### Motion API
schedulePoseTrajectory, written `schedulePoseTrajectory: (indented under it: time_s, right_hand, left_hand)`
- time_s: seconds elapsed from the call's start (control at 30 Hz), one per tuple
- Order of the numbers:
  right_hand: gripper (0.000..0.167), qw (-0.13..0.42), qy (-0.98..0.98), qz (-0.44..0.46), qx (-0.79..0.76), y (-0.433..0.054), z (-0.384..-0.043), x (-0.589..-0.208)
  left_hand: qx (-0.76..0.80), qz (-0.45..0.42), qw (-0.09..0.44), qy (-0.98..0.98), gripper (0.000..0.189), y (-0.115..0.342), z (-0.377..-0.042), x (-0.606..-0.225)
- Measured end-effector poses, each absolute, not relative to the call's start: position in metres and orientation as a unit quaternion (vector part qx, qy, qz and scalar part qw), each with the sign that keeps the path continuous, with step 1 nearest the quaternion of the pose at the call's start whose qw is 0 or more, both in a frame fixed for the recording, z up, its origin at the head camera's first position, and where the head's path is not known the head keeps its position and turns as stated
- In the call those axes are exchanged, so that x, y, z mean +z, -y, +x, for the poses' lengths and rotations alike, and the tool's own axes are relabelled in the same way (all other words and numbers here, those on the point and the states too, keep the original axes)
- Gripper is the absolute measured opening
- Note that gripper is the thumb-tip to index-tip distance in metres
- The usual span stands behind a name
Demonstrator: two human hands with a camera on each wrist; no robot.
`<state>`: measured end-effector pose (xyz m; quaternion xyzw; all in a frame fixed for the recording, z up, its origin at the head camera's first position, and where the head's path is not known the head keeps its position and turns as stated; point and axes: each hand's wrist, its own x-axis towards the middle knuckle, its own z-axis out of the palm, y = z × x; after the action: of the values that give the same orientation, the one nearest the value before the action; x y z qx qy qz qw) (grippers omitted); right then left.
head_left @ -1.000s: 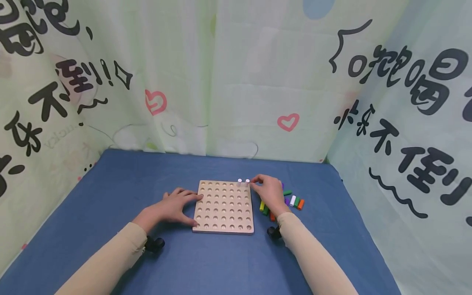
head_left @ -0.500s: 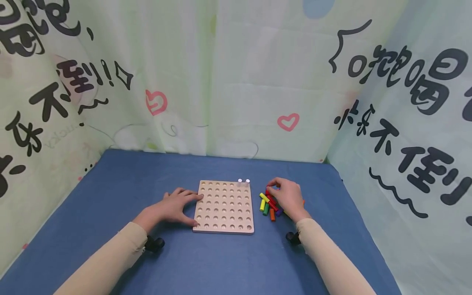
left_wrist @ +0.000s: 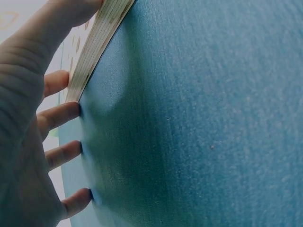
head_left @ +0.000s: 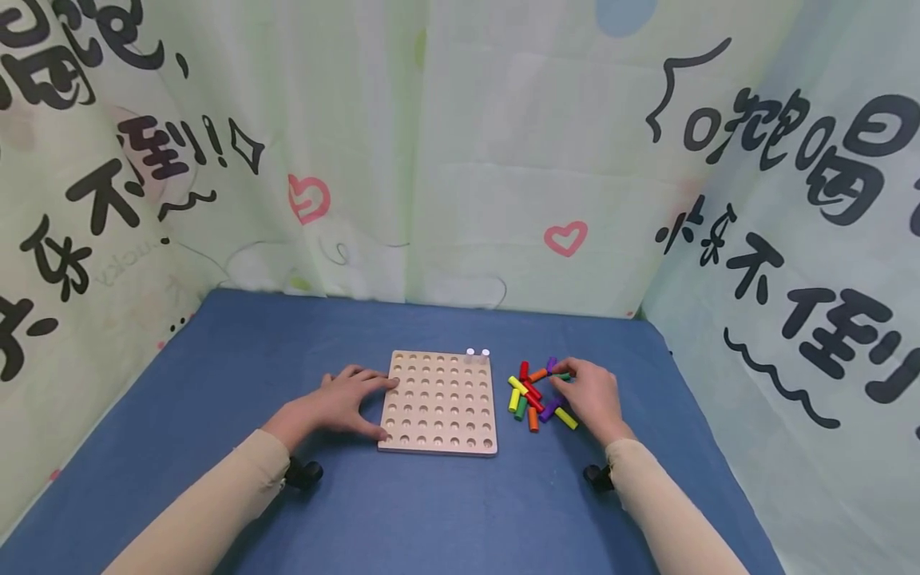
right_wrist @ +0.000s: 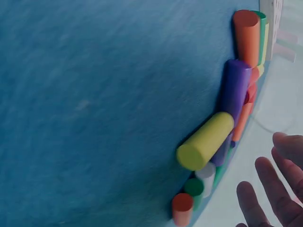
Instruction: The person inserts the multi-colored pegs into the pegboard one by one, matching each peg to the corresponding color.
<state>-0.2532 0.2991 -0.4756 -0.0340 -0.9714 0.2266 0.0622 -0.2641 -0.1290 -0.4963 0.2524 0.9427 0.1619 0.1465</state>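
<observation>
A pale wooden pegboard (head_left: pixel 431 450) with rows of round holes lies on the blue cloth. Two white pegs (head_left: pixel 470 352) stand upright in its far row, toward the right corner. My left hand (head_left: pixel 341 403) rests at the board's left side, thumb and index finger touching the edge, other fingers spread on the cloth beside it. Over the right part of the peg pile hangs my right hand (head_left: pixel 592 395), fingertips close by a green peg (head_left: pixel 563 376). In the right wrist view its fingers (right_wrist: pixel 272 184) are loosely spread with nothing seen between them, past a yellow peg (right_wrist: pixel 206 142).
Loose pegs lie heaped right of the board: several red, yellow, green, orange and purple ones, such as a purple peg (right_wrist: pixel 235 87) and an orange peg (right_wrist: pixel 247 38). A white peg (right_wrist: pixel 206 176) lies among them. A printed curtain (head_left: pixel 474 160) encloses the back and sides.
My right hand has moved right, from beside the white pegs at the board's corner to the far side of the pile, uncovering more pegs. The left hand and board stay put.
</observation>
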Motion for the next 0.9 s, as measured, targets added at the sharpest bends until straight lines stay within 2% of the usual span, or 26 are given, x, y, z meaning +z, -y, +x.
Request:
schedulePoseTrajectory:
  time_s: [0.3,0.57,0.9]
  right_hand:
    - [0.036,0.054,0.975,-0.032,0.212,-0.323,-0.243,-0.492]
    - [0.039,0.010,0.978,-0.057,0.203,-0.330,-0.243,-0.495]
    - [0.044,-0.001,0.978,-0.053,0.201,-0.331,-0.245,-0.496]
  left_hand:
    - [0.158,0.260,0.145,-0.942,0.096,0.128,-0.265,-0.497]
    - [0.159,0.258,0.143,-0.942,0.095,0.129,-0.264,-0.499]
    - [0.169,0.258,0.138,-0.941,0.094,0.130,-0.261,-0.495]
